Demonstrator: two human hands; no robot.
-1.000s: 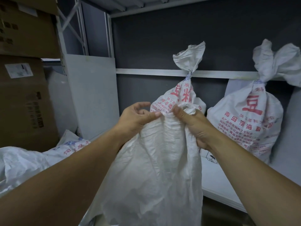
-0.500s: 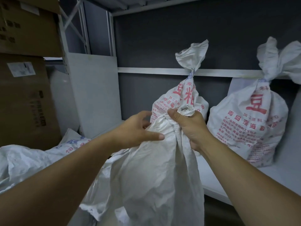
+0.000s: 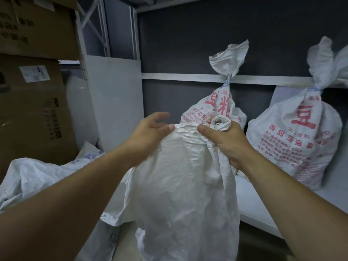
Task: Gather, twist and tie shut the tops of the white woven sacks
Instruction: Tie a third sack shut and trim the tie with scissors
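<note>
A plain white woven sack (image 3: 184,185) hangs in front of me, its top partly bunched. My right hand (image 3: 226,142) grips the gathered part of the top, and a rolled tuft of fabric sticks up out of the fist. My left hand (image 3: 150,132) pinches the loose top edge with thumb and fingers, just left of the right hand. Two tied sacks with red print stand on the shelf behind: one (image 3: 222,106) right behind my hands, another (image 3: 301,132) at the right.
A white shelf board (image 3: 263,208) carries the tied sacks, with a dark back wall behind. Cardboard boxes (image 3: 33,102) are stacked at the left. More crumpled white sacks (image 3: 37,176) lie at lower left beside a white upright panel (image 3: 114,102).
My left hand has moved up from the sack's side to pinch the top edge. My right hand keeps its grip on the bunched top, now with more fabric sticking out above the fist.
</note>
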